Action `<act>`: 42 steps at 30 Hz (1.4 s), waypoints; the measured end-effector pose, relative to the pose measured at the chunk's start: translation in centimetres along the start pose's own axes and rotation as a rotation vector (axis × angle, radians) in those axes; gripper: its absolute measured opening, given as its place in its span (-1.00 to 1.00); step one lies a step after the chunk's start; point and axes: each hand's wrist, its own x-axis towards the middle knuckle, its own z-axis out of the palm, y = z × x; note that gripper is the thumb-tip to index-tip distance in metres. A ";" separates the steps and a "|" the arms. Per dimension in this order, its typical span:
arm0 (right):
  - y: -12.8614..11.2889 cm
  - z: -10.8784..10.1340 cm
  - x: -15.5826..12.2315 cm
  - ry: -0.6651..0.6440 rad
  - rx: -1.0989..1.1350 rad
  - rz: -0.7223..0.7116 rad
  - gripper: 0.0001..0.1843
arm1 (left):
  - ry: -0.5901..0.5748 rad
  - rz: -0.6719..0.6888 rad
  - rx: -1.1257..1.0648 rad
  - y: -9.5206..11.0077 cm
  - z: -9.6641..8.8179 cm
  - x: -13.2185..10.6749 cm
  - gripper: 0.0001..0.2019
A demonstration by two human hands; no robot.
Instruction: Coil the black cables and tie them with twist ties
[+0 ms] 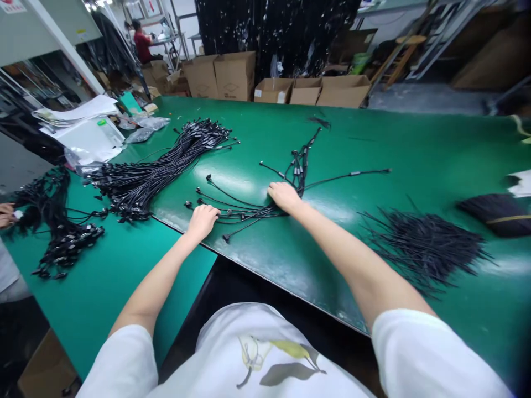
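Observation:
A small bunch of black cables lies spread on the green table in front of me, its connector ends fanned out to the left. My right hand is closed over the middle of this bunch, and the far cable ends with grey sleeves stick out beyond it. At the fanned connector ends, my left hand has its fingers pressed together on a cable; the fingertips are partly hidden. A large bundle of similar black cables lies to the left, beyond my left hand.
Loose thin black ties are heaped at the right, beside a dark banded bundle. More cables lie on the lower left table, where another person's hand holds some. Papers and plastic bags occupy the far left. Cardboard boxes stand behind.

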 end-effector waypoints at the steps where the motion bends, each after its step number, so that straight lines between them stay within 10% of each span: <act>1: 0.6 0.1 0.0 -0.011 -0.005 -0.002 -0.82 | 0.001 0.007 -0.014 -0.3 -0.2 -0.1 -0.78; 8: 2.9 -0.7 -0.7 -0.099 -0.006 -0.073 -0.71 | 0.103 0.084 -0.144 1.1 -1.6 -1.7 -0.70; 17: -4.0 -2.4 -3.3 -0.061 0.074 -0.267 -0.71 | 0.208 0.071 -0.323 2.1 -6.2 -3.8 -0.71; 21: 2.0 -7.8 -4.2 0.027 -0.099 0.005 -0.68 | -0.007 -0.086 -0.315 -2.5 -8.5 -5.2 -0.67; 25: 8.6 -14.0 -6.2 0.331 -0.103 0.245 -0.59 | -0.035 -0.291 -0.865 -4.2 -8.6 -6.2 -0.62; 28: 8.7 -15.2 -8.4 0.396 -0.130 0.367 -0.57 | -0.077 -0.299 -1.260 -2.0 -8.0 -6.2 -0.58; 31: 5.1 -13.7 -11.7 0.164 -0.273 0.335 -0.71 | -0.138 -0.234 -1.423 1.5 -7.4 -5.2 -0.59; 37: -6.4 -11.3 -19.4 -0.260 -0.036 -0.162 -0.81 | -0.100 0.089 -1.075 10.8 -5.1 -3.2 -0.69; 42: -8.1 -13.3 -21.3 -0.093 -0.055 -0.098 -0.77 | -0.405 0.380 -0.909 17.2 -3.9 -3.7 -0.64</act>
